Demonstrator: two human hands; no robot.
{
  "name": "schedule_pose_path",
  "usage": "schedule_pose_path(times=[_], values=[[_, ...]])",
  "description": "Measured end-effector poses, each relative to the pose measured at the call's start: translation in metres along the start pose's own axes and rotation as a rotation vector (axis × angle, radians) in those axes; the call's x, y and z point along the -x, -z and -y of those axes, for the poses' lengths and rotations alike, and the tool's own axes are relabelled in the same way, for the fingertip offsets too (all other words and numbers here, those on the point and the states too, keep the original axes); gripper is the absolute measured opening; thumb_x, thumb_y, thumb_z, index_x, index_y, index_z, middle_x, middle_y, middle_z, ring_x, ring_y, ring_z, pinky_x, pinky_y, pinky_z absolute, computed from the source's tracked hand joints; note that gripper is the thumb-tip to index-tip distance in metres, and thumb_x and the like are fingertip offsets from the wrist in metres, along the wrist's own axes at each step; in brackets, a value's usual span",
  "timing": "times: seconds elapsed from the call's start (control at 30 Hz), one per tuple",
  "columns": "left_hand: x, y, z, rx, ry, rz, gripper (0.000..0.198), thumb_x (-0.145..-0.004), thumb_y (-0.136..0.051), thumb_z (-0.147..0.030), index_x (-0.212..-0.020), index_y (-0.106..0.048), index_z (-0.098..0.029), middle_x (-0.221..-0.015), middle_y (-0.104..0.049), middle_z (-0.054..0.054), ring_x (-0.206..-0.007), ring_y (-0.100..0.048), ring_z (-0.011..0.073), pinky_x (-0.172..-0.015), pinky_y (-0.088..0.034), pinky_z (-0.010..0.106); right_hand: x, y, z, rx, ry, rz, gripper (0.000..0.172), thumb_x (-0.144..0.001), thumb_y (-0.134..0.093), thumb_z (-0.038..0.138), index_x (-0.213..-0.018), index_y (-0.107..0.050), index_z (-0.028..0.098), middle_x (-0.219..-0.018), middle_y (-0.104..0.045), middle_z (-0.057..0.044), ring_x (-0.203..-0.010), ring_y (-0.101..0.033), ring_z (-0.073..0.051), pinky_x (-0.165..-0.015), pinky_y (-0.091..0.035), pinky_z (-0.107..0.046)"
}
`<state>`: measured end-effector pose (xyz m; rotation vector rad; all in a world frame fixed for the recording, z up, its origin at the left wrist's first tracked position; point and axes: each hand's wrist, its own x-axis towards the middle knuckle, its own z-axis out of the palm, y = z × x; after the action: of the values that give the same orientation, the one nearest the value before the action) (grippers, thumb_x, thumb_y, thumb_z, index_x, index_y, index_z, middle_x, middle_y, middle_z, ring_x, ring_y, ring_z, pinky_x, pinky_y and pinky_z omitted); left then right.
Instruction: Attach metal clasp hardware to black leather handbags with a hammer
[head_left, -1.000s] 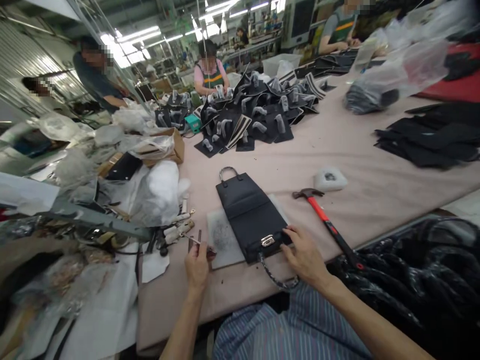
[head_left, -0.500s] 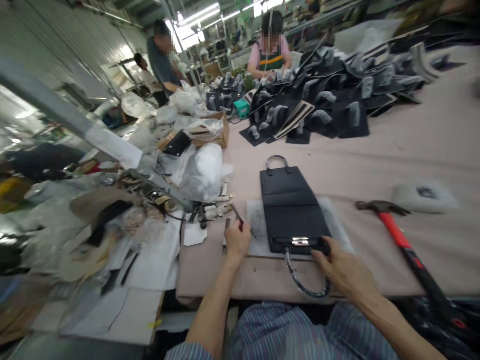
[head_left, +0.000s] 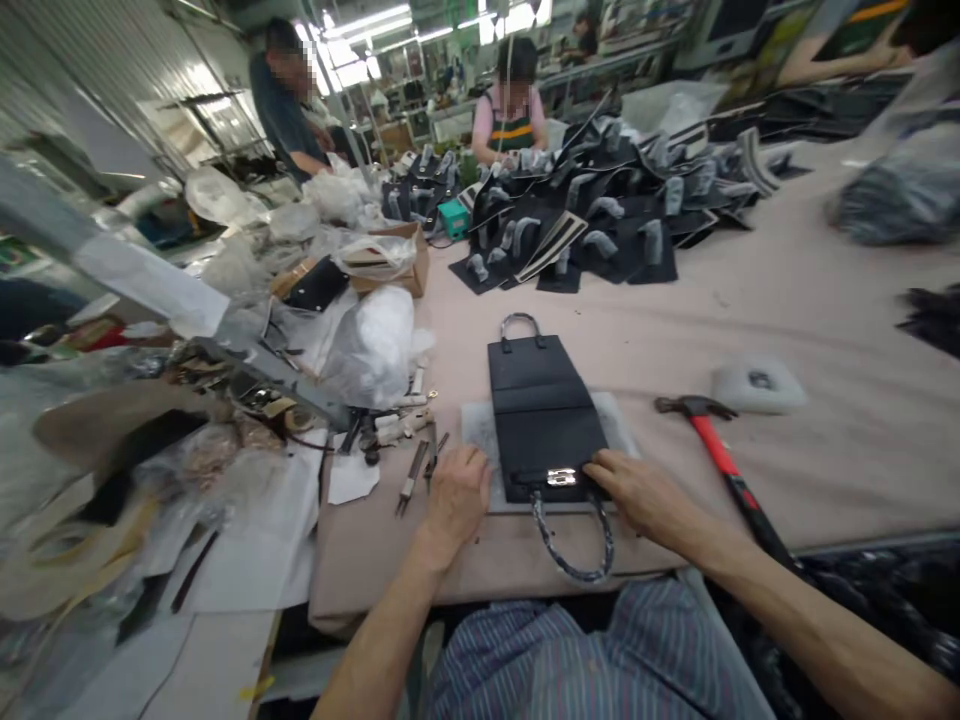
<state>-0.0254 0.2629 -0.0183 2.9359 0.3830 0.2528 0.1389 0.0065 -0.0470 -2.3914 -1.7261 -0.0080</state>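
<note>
A black handbag piece [head_left: 551,430] lies flat, with a loop handle at its far end and a wrapped handle [head_left: 574,572] hanging toward me. A shiny metal clasp [head_left: 561,478] sits near its close edge. My right hand [head_left: 637,492] is closed on the near right corner, fingertips beside the clasp. Left of the bag, my left hand [head_left: 459,490] rests with curled fingers at the edge of the pale board [head_left: 476,425]; what they hold, if anything, is hidden. Slim metal tools [head_left: 411,478] lie just left of that hand.
A claw hammer [head_left: 716,450] with a red and black handle lies at the right, near a wrapped pale block [head_left: 761,385]. Black bag parts [head_left: 600,215] are heaped at the back. Plastic bags [head_left: 371,345] and a cardboard box [head_left: 409,262] crowd the left. Two people work beyond.
The view has turned to the right. My left hand has moved from the slim tool it held to the board's edge. My right hand has shifted up along the bag's corner.
</note>
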Motion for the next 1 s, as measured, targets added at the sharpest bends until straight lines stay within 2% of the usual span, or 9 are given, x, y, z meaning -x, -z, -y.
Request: schedule_pose_path(times=[0.07,0.13,0.23,0.37,0.47,0.6,0.73,0.9,1.0], values=[[-0.001,-0.006,-0.021,0.074,-0.217,0.054,0.009,-0.098,-0.056,-0.021,-0.101,-0.064,-0.021,-0.105,-0.067,0.006,-0.102,-0.062,0.0224,-0.091,-0.048,0.036,-0.002,0.008,0.004,0.07,0.05,0.022,0.032,-0.083,-0.048,-0.005,-0.103,-0.062,0.015,-0.094,-0.063,-0.008,-0.081,-0.062,-0.021,-0.07,-0.05,-0.032],[-0.004,-0.012,-0.038,0.065,-0.305,0.112,0.011,-0.098,-0.055,-0.019,-0.106,-0.062,-0.021,-0.105,-0.066,0.006,-0.101,-0.06,0.0235,-0.088,-0.049,0.037,-0.004,0.013,0.008,0.131,0.099,0.04,0.026,-0.087,-0.048,-0.003,-0.1,-0.061,0.015,-0.093,-0.062,-0.009,-0.079,-0.06,-0.022,-0.068,-0.047,-0.032],[-0.013,-0.016,-0.05,-0.025,-0.333,0.184,0.014,-0.097,-0.049,-0.012,-0.103,-0.06,-0.019,-0.103,-0.063,0.007,-0.098,-0.057,0.0252,-0.083,-0.049,0.038,-0.004,0.016,0.012,0.129,0.12,0.037,0.023,-0.089,-0.046,-0.001,-0.097,-0.061,0.015,-0.092,-0.062,-0.009,-0.078,-0.057,-0.022,-0.066,-0.043,-0.032],[-0.02,-0.013,-0.056,-0.17,-0.389,0.228,0.017,-0.091,-0.048,-0.004,-0.098,-0.059,-0.015,-0.1,-0.06,0.011,-0.094,-0.055,0.026,-0.08,-0.049,0.038,-0.002,0.011,0.011,0.066,0.064,0.018,0.021,-0.091,-0.046,0.002,-0.096,-0.061,0.015,-0.093,-0.061,-0.01,-0.08,-0.055,-0.021,-0.066,-0.04,-0.032],[-0.021,-0.01,-0.066,-0.258,-0.422,0.236,0.017,-0.087,-0.051,-0.004,-0.1,-0.058,-0.012,-0.098,-0.058,0.014,-0.091,-0.055,0.0274,-0.073,-0.05,0.037,0.003,0.008,0.003,0.027,0.028,0.02,0.022,-0.091,-0.047,0.002,-0.097,-0.062,0.016,-0.097,-0.061,-0.009,-0.08,-0.055,-0.019,-0.067,-0.04,-0.03],[-0.026,-0.012,-0.078,-0.282,-0.408,0.317,0.018,-0.084,-0.053,-0.002,-0.099,-0.058,-0.01,-0.096,-0.057,0.015,-0.089,-0.057,0.0285,-0.063,-0.05,0.032,0.01,0.006,-0.012,-0.028,0.04,0.04,0.028,-0.089,-0.045,-0.001,-0.098,-0.063,0.017,-0.102,-0.062,-0.007,-0.082,-0.056,-0.017,-0.068,-0.04,-0.027],[-0.028,-0.011,-0.062,-0.243,-0.462,0.334,0.02,-0.085,-0.05,0.0,-0.098,-0.059,-0.012,-0.099,-0.06,0.015,-0.094,-0.057,0.0277,-0.071,-0.053,0.034,0.011,0.006,-0.023,-0.056,0.116,0.07,0.029,-0.087,-0.046,-0.003,-0.094,-0.065,0.018,-0.105,-0.062,-0.006,-0.087,-0.056,-0.017,-0.071,-0.042,-0.028],[-0.022,-0.008,-0.025,-0.14,-0.716,0.316,0.02,-0.091,-0.047,-0.004,-0.098,-0.061,-0.017,-0.105,-0.063,0.01,-0.098,-0.056,0.0243,-0.087,-0.053,0.037,0.006,0.013,-0.024,-0.064,0.2,0.11,0.022,-0.089,-0.05,0.002,-0.087,-0.066,0.018,-0.103,-0.063,-0.007,-0.088,-0.055,-0.019,-0.073,-0.047,-0.031],[-0.012,-0.015,-0.018,-0.119,-0.712,0.238,0.021,-0.097,-0.043,-0.009,-0.104,-0.062,-0.017,-0.107,-0.064,0.011,-0.099,-0.059,0.0233,-0.086,-0.054,0.036,0.009,0.016,-0.019,-0.065,0.219,0.108,0.023,-0.089,-0.048,0.002,-0.088,-0.067,0.016,-0.101,-0.063,-0.01,-0.088,-0.057,-0.021,-0.073,-0.05,-0.033]])
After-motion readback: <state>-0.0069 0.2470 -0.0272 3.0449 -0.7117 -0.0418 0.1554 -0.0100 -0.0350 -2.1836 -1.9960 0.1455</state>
